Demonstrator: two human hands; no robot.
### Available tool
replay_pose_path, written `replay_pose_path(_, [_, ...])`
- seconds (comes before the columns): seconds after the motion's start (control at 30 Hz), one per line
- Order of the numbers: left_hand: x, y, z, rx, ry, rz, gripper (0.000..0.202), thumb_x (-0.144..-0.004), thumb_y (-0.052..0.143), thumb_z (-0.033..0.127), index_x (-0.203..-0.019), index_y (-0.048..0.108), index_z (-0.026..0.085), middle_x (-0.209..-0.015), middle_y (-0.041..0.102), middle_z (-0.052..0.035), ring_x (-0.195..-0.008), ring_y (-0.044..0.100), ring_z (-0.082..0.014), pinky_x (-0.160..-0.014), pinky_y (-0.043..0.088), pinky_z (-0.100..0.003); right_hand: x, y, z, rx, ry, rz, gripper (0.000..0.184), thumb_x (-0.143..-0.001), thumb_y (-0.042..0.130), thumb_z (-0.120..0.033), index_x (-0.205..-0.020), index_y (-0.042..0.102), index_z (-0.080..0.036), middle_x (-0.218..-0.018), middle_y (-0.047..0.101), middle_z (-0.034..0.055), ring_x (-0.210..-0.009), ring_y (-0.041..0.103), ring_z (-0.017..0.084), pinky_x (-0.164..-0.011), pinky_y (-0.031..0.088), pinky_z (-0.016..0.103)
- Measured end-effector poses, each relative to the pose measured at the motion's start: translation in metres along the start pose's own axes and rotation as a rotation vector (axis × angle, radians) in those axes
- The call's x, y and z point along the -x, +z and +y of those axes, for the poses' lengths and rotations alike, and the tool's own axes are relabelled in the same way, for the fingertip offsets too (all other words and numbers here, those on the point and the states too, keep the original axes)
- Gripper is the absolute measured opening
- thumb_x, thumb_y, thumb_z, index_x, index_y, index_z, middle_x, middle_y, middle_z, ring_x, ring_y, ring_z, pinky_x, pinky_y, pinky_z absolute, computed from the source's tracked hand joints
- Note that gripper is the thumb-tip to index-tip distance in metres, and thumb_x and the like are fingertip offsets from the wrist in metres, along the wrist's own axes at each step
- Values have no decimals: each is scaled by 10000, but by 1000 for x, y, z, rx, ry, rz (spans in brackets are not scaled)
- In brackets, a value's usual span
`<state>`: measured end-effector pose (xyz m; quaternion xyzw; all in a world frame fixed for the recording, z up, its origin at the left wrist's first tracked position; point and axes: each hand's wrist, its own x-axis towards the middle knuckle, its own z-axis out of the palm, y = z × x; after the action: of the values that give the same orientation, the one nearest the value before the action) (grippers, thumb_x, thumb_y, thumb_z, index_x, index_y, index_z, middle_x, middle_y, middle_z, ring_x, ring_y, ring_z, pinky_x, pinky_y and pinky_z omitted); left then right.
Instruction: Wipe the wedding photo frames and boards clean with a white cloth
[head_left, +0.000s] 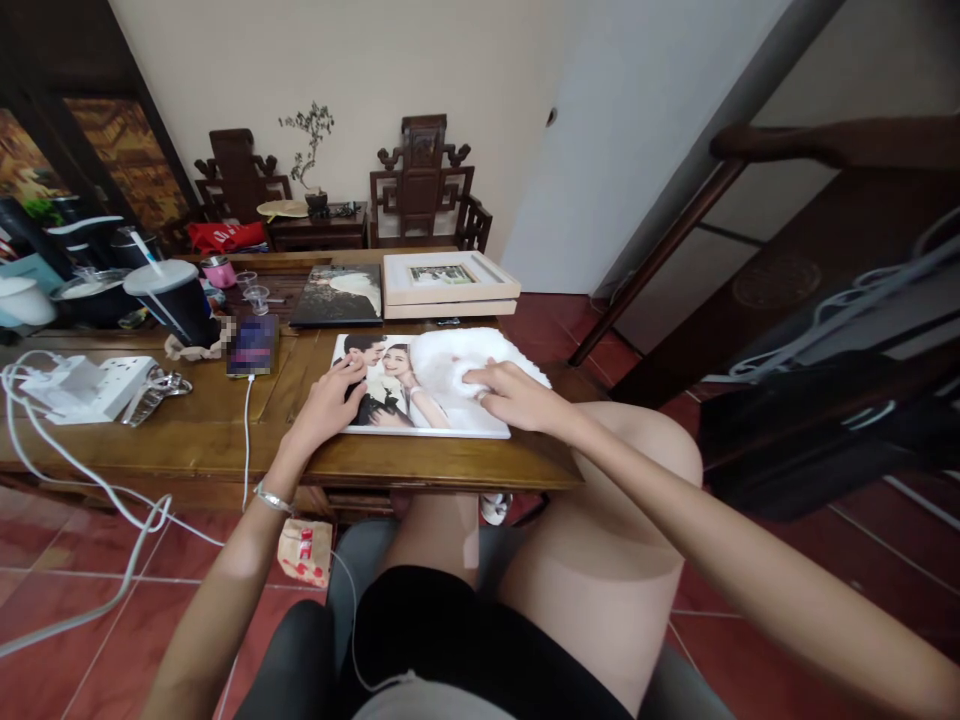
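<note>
A glossy photo panel (390,405) with a print of two people lies flat near the front edge of the wooden table. On its left part rests my left hand (330,400), fingers stretched out across the print's edge. A white fluffy cloth (450,355) covers the panel's right part and hangs past its right side. My right hand (517,395) is closed on this cloth and presses it against the panel, with the thumb and fingers bunching it. What lies under the cloth is hidden.
Behind the panel are a dark photo album (337,295) and stacked framed pictures (442,285). To the left stand a phone (253,345) on a cable, a lidded black cup (176,305) and a white power strip (94,388). A wooden rail (660,260) rises at the right.
</note>
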<state>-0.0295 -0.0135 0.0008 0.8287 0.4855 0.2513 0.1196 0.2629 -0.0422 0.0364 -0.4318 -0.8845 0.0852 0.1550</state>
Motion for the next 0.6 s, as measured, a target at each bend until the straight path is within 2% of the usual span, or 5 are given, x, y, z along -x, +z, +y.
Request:
replay_pose_path(0.1, [2,1,1,-5,-24,-8,402,-946,419,309,-1300,583,218,-1462,478,-73,-1426,332,-235,-1144,309,-501,-16,-10,-2,-4,20,-29,285,-710,383,-103,-803,644,-172,-675,641,56,-681,579,218,-689,401,288])
replay_pose_path(0.2, [4,0,3,-8,-25,-8,413,-949,411,316,-1305,577,191,-1479,454,-100,-1424,337,-245,-1148,299,-497,-43,-15,-1,29,32,-39,348,-736,387,-83,-903,683,-155,-840,714,90,-799,618,236,-742,417,289])
replay_pose_path(0.37, [8,0,6,-19,-56,-1,473,-960,386,324,-1415,454,215,-1527,389,-94,-1427,331,-243,-1151,288,-487,-76,-5,14,100,94,-15,435,-752,403,-55,-1083,679,-113,-1075,715,130,-993,631,267,-855,426,307])
replay_pose_path(0.47, [8,0,7,-26,-72,-9,511,-959,381,329,-1460,378,225,-1562,321,-92,-1440,301,-248,-1148,281,-501,-68,6,18,99,55,-13,416,-749,423,-70,-1077,674,-116,-1042,720,134,-986,648,280,-876,437,342])
replay_pose_path(0.6, [7,2,6,-30,-81,-18,521,-959,359,345,-1453,388,182,-1565,310,-107,-1455,262,-246,-1160,257,-498,-19,12,-1,45,-51,-50,353,-717,430,-70,-958,670,-166,-1026,718,107,-1196,569,308,-974,404,444])
